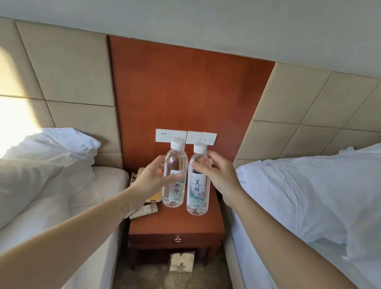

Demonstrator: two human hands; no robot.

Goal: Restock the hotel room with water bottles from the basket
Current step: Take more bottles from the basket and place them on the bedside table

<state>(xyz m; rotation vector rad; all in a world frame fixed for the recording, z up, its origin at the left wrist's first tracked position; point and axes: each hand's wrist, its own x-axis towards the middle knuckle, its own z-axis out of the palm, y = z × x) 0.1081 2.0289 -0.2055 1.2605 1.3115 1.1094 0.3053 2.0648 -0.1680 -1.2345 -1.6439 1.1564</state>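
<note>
**Two water bottles upright on the counter, one grip at each.**

The left bottle and the right bottle stand side by side, almost touching, with their long axes vertical and caps up. They are toward the back of the counter, between the two beds. The left grip reaches from the left and wraps the left bottle at label height, thumb across the front and fingers behind. The right grip sits beside the right bottle's shoulder, fingers spread and loosely curved, thumb tip at the front. I cannot tell whether it pinches or only touches. Each bottle is nearest its own grip, so a clean release probably means drawing each grip outward, away from the neighbouring bottle.
</note>
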